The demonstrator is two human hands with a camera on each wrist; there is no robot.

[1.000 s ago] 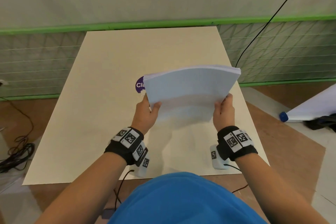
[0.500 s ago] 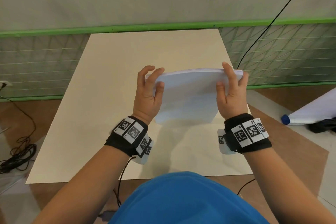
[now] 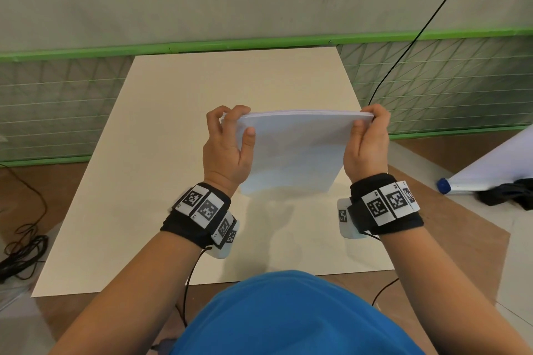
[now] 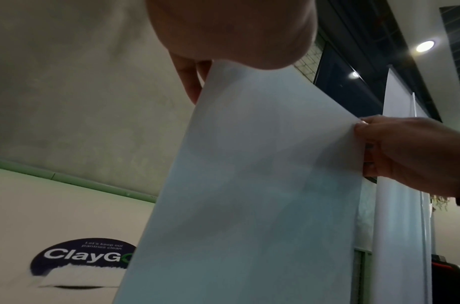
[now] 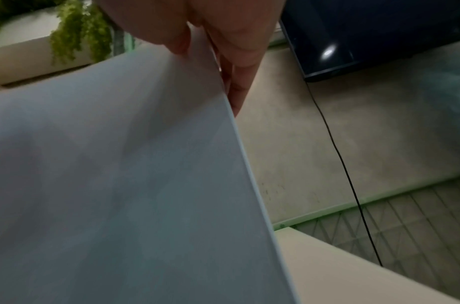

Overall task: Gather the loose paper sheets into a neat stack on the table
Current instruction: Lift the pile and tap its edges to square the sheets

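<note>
While your two hands hold it up on edge above the table (image 3: 138, 210), the stack of paper sheets (image 3: 291, 150) hangs with its top edge level and its lower edge near the tabletop; whether that lower edge touches the table cannot be told. Your left hand (image 3: 227, 147) grips the stack's upper left corner, fingers curled over the top edge and behind the sheets, thumb pressed on the face toward you. Your right hand (image 3: 366, 144) pinches the upper right corner the same way, fingers hooked over the top, thumb on the near face. In the left wrist view the sheets (image 4: 249, 185) hang down as one flat sheaf, the right hand (image 4: 410, 156) clamped on their far side edge. A round dark sticker (image 4: 80, 259) reading "ClayGo" lies on the table just left of the stack. A black cable (image 3: 403, 52) runs down the wall beyond the table's far right corner.
</note>
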